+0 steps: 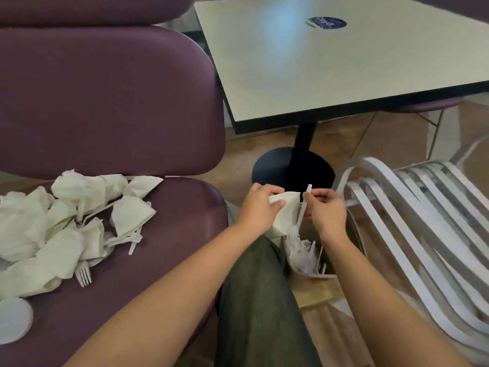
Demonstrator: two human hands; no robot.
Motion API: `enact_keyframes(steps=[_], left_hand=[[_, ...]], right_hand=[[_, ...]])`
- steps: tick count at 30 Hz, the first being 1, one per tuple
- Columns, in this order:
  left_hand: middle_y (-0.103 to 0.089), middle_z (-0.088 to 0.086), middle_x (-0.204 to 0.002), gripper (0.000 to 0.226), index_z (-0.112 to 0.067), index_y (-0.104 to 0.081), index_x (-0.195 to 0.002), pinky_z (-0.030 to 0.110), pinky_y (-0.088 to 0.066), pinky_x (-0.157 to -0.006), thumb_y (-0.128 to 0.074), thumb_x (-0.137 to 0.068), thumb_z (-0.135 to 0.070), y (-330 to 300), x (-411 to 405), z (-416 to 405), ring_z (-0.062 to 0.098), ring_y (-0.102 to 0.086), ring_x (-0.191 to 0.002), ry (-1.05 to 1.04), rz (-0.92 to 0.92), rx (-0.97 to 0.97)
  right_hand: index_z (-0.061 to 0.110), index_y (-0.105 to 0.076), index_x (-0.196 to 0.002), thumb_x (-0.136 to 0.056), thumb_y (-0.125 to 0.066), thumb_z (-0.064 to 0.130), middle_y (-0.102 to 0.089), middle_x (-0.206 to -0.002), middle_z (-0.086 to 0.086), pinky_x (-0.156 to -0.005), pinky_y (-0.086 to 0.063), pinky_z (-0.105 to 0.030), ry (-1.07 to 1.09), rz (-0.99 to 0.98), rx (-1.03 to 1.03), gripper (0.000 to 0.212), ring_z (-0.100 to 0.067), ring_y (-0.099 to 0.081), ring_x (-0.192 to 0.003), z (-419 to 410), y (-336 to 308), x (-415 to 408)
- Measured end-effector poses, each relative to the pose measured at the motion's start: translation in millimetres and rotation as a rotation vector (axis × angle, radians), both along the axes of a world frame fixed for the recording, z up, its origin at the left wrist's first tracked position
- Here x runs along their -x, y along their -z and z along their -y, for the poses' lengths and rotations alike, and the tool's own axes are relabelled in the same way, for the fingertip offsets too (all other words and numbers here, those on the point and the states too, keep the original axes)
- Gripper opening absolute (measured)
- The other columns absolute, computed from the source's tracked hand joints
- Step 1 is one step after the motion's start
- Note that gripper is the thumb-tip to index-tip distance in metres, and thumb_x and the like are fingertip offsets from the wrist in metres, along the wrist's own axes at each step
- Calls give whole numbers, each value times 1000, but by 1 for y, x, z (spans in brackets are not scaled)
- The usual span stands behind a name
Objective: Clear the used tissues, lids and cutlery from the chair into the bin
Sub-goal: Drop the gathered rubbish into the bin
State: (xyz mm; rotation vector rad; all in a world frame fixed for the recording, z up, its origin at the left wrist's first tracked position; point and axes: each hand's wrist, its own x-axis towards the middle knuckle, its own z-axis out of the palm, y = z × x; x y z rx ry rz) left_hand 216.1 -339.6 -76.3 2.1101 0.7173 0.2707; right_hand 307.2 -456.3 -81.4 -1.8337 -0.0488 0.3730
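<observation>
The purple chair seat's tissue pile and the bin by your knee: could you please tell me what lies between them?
In the head view, bare purple chair seat, then the left forearm and dark-trousered leg.

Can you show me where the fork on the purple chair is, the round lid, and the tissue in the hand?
white plastic fork (83, 274), head view, on its tines.
round white lid (13, 320), head view, on its flat top.
tissue (284, 215), head view, on the part hanging below the left hand (260, 205).

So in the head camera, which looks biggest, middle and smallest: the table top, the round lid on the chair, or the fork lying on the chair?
1. Table top, by far.
2. Round lid, partly cut off at the edge.
3. Fork, smallest.
</observation>
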Motion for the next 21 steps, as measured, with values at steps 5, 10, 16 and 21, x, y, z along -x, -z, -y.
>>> enact_keyframes(steps=[5,10,16,21], left_hand=[[-50,-9,-118,25,-33,-61,-116,30,-50,-87,-62,-92,-38,33,-31,37,13,-56,-102,-3,-105,-53],[-47,-6,-130,32,-26,-60,-122,27,-46,-92,-64,-92,-33,70,-53,62,15,-56,-113,-10,-169,-4],[-45,-1,-138,40,-24,-51,-134,36,-44,-104,-58,-95,-28,84,-58,63,19,-52,-123,21,-220,103],[-53,-4,-126,30,-26,-57,-126,36,-47,-99,-52,-97,-29,62,-50,37,15,-58,-112,-27,-116,70]], right_hand=[[20,-60,-94,-90,-66,21,-66,-85,-1,-74,-58,-39,-3,107,143,7,-19,-66,-81,32,17,-17],[16,-60,-96,-92,-64,21,-67,-88,-1,-71,-45,-28,-48,154,371,7,-21,-64,-84,52,47,-32],[11,-63,-119,-89,-68,18,-69,-110,-8,-85,-42,-26,-172,5,471,31,-24,-63,-103,57,72,-32],[14,-65,-116,-92,-63,18,-66,-104,-3,-80,-42,-24,-229,31,406,24,-17,-61,-96,31,57,-20]])
